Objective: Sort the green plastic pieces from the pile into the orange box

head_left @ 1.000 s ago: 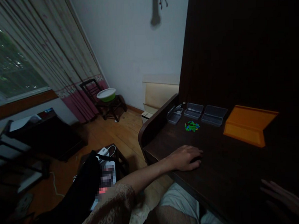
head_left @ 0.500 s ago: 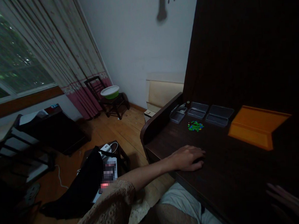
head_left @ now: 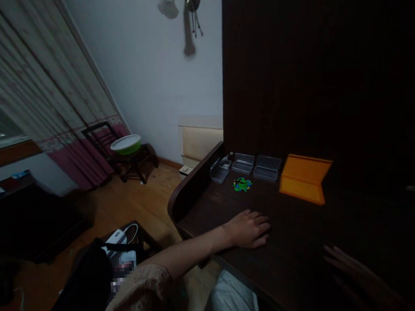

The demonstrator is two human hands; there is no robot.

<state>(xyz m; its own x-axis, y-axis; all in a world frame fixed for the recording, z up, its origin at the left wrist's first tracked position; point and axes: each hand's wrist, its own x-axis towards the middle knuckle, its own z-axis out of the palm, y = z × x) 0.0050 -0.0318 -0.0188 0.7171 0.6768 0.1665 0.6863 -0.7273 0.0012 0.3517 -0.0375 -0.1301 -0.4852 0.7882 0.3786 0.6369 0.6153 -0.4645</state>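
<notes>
My left hand (head_left: 250,228) lies palm down on the dark wooden desk (head_left: 289,253), fingers extended and nothing held. Dim at the lower right, my right hand (head_left: 352,271) rests over the desk with its fingers stretched out. Beyond the left hand sits a small pile of green, blue and yellow pieces (head_left: 243,184), too small to name. Behind the pile stand clear plastic boxes, one at the left (head_left: 220,172), one in the middle (head_left: 243,163) and one at the right (head_left: 267,168), lids raised. An orange box (head_left: 304,180) lies opened flat to their right.
The desk's raised side panel (head_left: 194,177) borders its left edge. On the floor side are a stool with a black bag (head_left: 78,283) and a white power strip (head_left: 115,239). A chair (head_left: 134,164) holds a green basin (head_left: 126,146) by the curtain.
The view has swung to the right, so everything sits further left. My left hand's fingers look slightly more spread; the pile and boxes stay in place.
</notes>
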